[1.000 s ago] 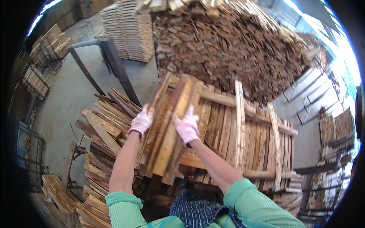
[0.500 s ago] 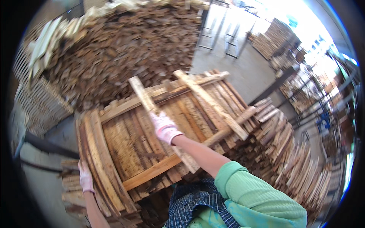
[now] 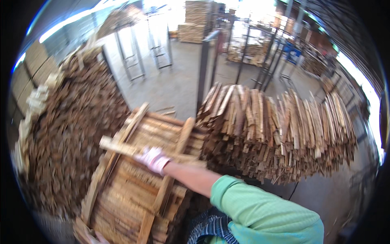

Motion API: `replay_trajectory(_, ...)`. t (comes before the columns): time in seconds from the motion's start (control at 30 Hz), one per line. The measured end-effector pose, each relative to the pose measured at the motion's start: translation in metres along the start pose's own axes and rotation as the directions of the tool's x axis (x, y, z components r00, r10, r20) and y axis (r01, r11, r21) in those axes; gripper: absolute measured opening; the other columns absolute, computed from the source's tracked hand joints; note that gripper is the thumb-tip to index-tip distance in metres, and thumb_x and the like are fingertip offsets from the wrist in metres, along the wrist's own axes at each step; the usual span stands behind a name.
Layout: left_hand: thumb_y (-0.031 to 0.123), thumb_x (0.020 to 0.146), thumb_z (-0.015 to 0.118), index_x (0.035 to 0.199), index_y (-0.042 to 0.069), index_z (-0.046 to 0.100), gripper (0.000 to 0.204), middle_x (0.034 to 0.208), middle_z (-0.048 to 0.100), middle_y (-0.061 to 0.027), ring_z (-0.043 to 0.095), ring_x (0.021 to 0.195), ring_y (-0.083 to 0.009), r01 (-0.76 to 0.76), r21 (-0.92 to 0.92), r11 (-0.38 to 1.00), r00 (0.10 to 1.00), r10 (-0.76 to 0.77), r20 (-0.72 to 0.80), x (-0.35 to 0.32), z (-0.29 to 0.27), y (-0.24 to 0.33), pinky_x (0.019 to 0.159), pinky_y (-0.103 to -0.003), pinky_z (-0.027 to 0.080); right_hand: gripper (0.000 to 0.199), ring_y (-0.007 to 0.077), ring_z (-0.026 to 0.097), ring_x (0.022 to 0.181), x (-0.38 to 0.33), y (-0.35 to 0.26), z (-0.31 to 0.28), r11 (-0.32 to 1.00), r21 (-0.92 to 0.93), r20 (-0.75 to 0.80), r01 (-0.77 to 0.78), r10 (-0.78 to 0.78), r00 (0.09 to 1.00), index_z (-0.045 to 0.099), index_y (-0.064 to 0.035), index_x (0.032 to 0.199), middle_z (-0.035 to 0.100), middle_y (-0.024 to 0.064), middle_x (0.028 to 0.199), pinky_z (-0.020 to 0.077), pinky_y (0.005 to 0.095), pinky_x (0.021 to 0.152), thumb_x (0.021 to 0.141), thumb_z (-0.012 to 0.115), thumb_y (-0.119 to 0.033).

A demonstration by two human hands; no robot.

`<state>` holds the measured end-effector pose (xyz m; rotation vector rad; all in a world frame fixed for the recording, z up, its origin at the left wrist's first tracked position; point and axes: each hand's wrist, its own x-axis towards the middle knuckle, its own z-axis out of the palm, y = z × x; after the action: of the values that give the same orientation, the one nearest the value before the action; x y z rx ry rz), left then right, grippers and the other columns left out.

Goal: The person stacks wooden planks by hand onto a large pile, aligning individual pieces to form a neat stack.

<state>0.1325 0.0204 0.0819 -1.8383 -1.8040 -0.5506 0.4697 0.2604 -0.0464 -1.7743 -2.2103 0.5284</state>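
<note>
From where I stand, no lettering can be read; a blue thing [image 3: 293, 55] at the back shows only a blurred pale mark.

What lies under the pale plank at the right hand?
Two long rails run beneath the plank, with a layer of boards below them. The parts directly under the plank and right hand are covered.

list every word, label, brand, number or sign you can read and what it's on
None can be read.
Blue object in the background: any marking is too small and blurred to read.
Wooden slat under the right hand: no lettering visible.
Pink-and-white glove on that hand: no readable text.
</note>
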Motion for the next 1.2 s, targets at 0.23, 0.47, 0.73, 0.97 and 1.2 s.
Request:
replay_trajectory(0.23,0.008,0.101,0.054,0.145,-0.002,0.047,0.046,0.127,0.063,-0.0184,0.059,0.119,-0.028,0.231,-0.941,0.249,0.968,0.033,0.247,0.101,0.032,0.285,0.107,-0.039,0.044,0.101,0.0432,0.046,0.137,-0.001,0.026,-0.082,0.928,0.367,0.394,0.063,-0.217,0.893,0.013,-0.0271,0.163,0.022,0.0337,0.159,0.0444,0.0478,0.109,0.083,0.075,-0.026)
replay_trajectory(0.47,0.01,0.097,0.06,0.146,0.005,0.048,0.051,0.121,0.065,-0.0152,0.064,0.112,-0.025,0.425,-0.905,0.001,0.819,0.426,0.385,0.124,0.108,0.547,0.095,-0.035,0.052,0.052,0.0345,0.053,0.126,-0.169,0.366,-0.185,0.937,0.324,-0.668,0.133,0.127,0.733,0.055,-0.0026,0.138,0.06,0.0189,0.133,0.0407,0.043,0.111,0.088,0.065,-0.014)
replay_trajectory(0.73,0.013,0.094,0.068,0.149,0.007,0.043,0.06,0.127,0.063,-0.0083,0.061,0.11,-0.0169,0.599,-0.789,0.138,0.08,0.97,0.23,0.027,0.184,0.841,0.096,-0.03,0.049,0.072,0.0494,0.054,0.123,-0.612,0.66,-0.152,-0.176,0.644,-0.422,-0.744,0.73,-0.538,0.039,-0.0077,0.149,0.05,0.0338,0.139,0.0467,0.0511,0.102,0.095,0.055,-0.053)
replay_trajectory(0.97,0.058,0.086,0.07,0.162,0.013,0.008,0.107,0.15,0.043,-0.0223,0.063,0.11,-0.0294,0.585,-0.495,0.642,-0.401,0.76,0.511,-0.048,0.216,1.066,0.093,-0.042,0.052,0.102,0.0522,0.054,0.12,-0.596,0.747,-0.125,-0.453,0.834,-0.035,-0.314,0.524,-0.851,0.014,-0.0074,0.158,0.045,0.0366,0.134,0.048,0.0541,0.1,0.089,0.052,-0.073)
replay_trajectory(1.2,0.057,0.08,0.08,0.16,0.018,-0.007,0.125,0.155,0.034,-0.0197,0.046,0.132,-0.034,0.804,-0.228,0.548,-0.356,0.753,0.554,-0.125,0.22,1.132,0.096,-0.054,0.049,0.051,0.0401,0.064,0.109,-0.562,0.725,-0.039,-0.225,0.473,-0.309,-0.852,0.863,-0.399,0.031,-0.0053,0.152,0.056,0.0264,0.132,0.0512,0.0472,0.094,0.106,0.042,-0.026)
